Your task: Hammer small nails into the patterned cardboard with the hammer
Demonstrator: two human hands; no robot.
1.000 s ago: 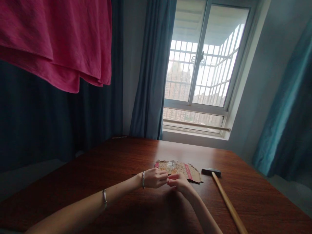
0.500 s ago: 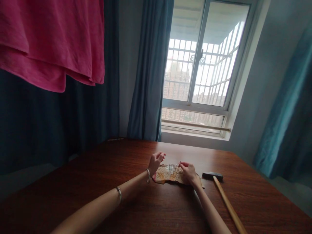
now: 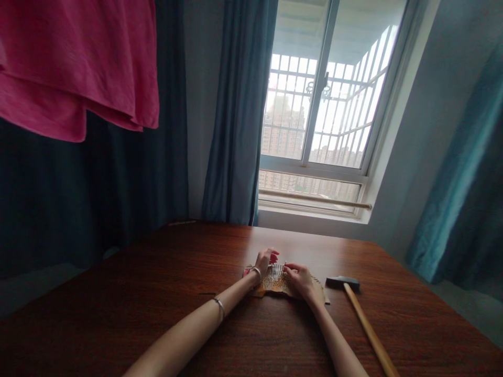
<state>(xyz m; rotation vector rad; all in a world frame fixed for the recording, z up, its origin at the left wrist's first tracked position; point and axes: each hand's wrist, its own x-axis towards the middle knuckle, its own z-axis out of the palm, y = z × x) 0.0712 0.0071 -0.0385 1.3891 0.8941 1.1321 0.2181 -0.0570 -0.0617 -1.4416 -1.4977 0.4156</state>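
Note:
A piece of patterned brown cardboard [image 3: 277,283] lies on the dark wooden table [image 3: 165,283], with a row of thin upright nails [image 3: 276,269] standing in it. My left hand [image 3: 264,260] rests at the card's left end, fingers curled close to the nails. My right hand [image 3: 299,277] lies on the card just right of the nails, thumb and fingers pinched on one thin nail held upright. Both wrists reach out from the bottom of the view; the left arm wears two bracelets.
A hammer with a black head [image 3: 342,283] and a long wooden handle [image 3: 369,331] lies on the table to the right of the card. A pink cloth [image 3: 74,63] hangs at upper left. Blue curtains and a window stand behind the table.
Both hands moved forward from in front of the card onto it. The right hand now holds a nail upright beside the row; the left hand settled at the card's left end.

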